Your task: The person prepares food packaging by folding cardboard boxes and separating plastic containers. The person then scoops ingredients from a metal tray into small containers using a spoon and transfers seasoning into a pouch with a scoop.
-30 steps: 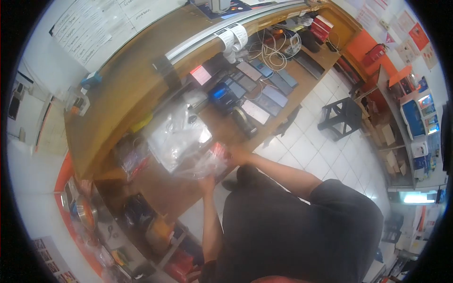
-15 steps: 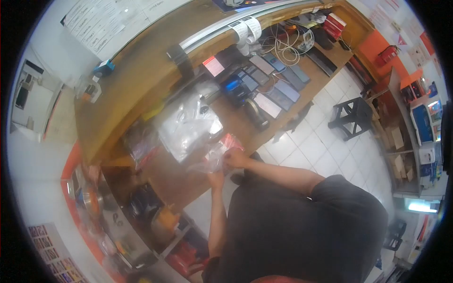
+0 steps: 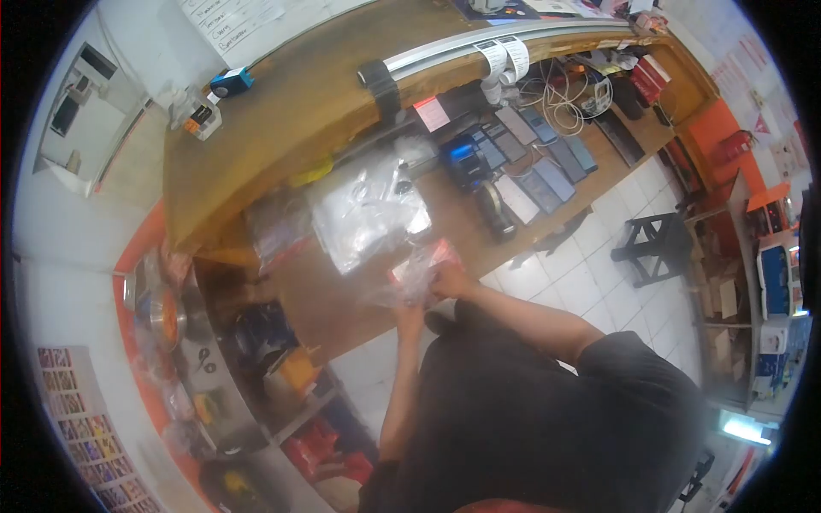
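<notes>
In front of my body, above the table's near edge, a crumpled clear plastic bag (image 3: 398, 293) is between my hands. My left hand (image 3: 410, 309) grips its lower side, the fingers partly hidden by the plastic. My right hand (image 3: 451, 280) is closed at the right of the bag, against a red-and-white packet (image 3: 443, 252). Plastic overlaps part of this packet, and I cannot tell whether it is fully inside the bag. Just beyond my hands lies a stack of clear plastic bags (image 3: 363, 218) on the wooden table (image 3: 316, 299).
Several phones (image 3: 547, 181) lie in rows to the right, beside a tape dispenser (image 3: 498, 214). White cables (image 3: 560, 98) are tangled farther back. A raised wooden counter (image 3: 256, 145) borders the far side. A black stool (image 3: 654, 246) stands on the tiled floor.
The camera view has turned, so the table and its items appear shifted right. Both hands stay close together at the bag and packet, with the plastic slightly reshaped.
</notes>
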The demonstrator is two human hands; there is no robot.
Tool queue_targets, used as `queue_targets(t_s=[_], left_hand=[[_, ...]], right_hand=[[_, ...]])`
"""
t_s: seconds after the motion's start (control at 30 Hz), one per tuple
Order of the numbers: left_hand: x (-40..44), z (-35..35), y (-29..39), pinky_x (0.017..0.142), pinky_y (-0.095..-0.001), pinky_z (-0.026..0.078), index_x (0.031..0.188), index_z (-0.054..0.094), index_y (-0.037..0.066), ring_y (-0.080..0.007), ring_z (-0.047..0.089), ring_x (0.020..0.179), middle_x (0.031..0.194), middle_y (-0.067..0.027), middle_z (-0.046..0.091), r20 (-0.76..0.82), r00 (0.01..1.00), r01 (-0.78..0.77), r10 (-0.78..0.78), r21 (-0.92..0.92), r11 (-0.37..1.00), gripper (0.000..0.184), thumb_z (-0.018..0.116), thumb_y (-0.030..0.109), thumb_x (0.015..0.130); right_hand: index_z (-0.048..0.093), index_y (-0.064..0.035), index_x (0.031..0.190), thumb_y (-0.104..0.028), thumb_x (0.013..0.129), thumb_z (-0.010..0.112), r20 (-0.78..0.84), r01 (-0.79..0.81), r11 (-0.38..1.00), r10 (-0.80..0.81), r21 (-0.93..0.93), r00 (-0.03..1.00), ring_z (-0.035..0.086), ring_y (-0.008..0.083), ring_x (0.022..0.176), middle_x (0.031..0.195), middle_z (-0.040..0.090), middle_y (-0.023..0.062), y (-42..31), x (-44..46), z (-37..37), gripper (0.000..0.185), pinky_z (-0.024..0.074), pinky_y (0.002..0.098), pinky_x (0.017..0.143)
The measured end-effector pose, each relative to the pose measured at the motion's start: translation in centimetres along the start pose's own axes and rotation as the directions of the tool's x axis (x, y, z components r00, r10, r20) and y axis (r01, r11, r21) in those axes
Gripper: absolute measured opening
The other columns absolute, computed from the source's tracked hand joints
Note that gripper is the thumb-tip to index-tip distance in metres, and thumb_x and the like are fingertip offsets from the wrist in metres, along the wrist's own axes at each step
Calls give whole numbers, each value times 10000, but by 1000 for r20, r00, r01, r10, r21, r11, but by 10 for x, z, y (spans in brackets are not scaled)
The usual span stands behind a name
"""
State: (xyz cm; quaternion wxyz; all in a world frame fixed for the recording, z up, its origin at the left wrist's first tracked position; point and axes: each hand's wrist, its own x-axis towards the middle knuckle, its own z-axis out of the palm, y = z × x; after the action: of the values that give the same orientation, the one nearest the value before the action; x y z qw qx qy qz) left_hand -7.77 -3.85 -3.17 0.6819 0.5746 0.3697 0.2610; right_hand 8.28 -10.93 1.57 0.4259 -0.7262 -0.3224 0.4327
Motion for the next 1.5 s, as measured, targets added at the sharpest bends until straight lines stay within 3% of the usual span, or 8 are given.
queue_targets(t_s=[0.13, 0.2, 0.3, 0.63, 0.73, 0.8, 1.0, 1.5], left_hand=[[-2, -5, 16, 927, -366, 493, 1207, 615, -58, -242, 652, 1079, 1162, -137, 686, 53, 999, -6, 4, 41, 999, 424, 700, -18, 794], [-2, 3, 33, 864, -371, 516, 1096, 669, -38, -247, 686, 987, 1057, -139, 717, -27, 971, -219, 239, 307, 926, 323, 691, -31, 774], [-1, 2, 25, 794, -368, 527, 1046, 693, -22, -238, 701, 906, 976, -164, 728, -88, 943, -243, 320, 474, 846, 298, 721, 4, 750], [26, -30, -46, 699, -306, 547, 1099, 666, 5, -193, 696, 886, 1002, -89, 709, -27, 991, -95, 131, 546, 833, 318, 724, -2, 786], [28, -31, -36, 764, -332, 589, 1250, 586, 38, -220, 693, 929, 1131, -95, 674, 92, 972, 164, -217, 398, 902, 439, 682, -33, 827], [19, -18, -7, 817, -355, 612, 1350, 497, 83, -239, 677, 994, 1225, -100, 628, 155, 852, 516, -500, -88, 852, 540, 657, -49, 851], [11, 3, -11, 859, -391, 597, 1378, 461, 86, -256, 652, 1062, 1275, -102, 596, 78, 917, 395, -391, -319, 862, 564, 617, -97, 868], [12, 8, 9, 907, -400, 580, 1313, 488, 33, -266, 627, 1119, 1264, -122, 595, 76, 938, 345, -339, -317, 883, 502, 604, -122, 850]], right_hand=[[730, 3, 924, -97, 693, 716, 106, -44, 999, 45, -12, 993, 714, 237, 647, 752, 712, 184, 22, 16, 11, 252, 553, 365, 585], [717, 13, 902, -123, 670, 706, 25, 244, 965, -242, -95, 970, 715, 337, 772, 827, 707, 235, 37, 28, 21, 269, 549, 427, 679], [708, 16, 889, -133, 659, 683, 28, 126, 970, -123, -208, 992, 688, 406, 874, 890, 692, 272, 28, 25, 16, 276, 536, 460, 766], [705, 24, 892, -114, 651, 683, -26, 144, 965, -154, -217, 988, 694, 399, 827, 874, 694, 268, 32, 15, 13, 278, 546, 442, 740], [706, 23, 891, -131, 661, 730, -97, 237, 959, -253, -153, 963, 712, 324, 783, 845, 708, 240, 24, -3, 9, 278, 552, 407, 715], [702, 27, 876, -97, 714, 744, -252, 97, 994, -106, -47, 962, 708, 216, 714, 804, 722, 174, 21, -13, 9, 208, 551, 352, 663], [694, 37, 846, -1, 824, 678, -111, 62, 920, -20, 386, 994, 641, 113, 606, 715, 694, 68, 26, -31, 0, 46, 509, 275, 551], [717, 26, 932, 2, 813, 714, -100, -2, 936, 40, 353, 994, 656, 114, 667, 777, 707, 58, 24, -24, -4, 121, 531, 264, 584]])
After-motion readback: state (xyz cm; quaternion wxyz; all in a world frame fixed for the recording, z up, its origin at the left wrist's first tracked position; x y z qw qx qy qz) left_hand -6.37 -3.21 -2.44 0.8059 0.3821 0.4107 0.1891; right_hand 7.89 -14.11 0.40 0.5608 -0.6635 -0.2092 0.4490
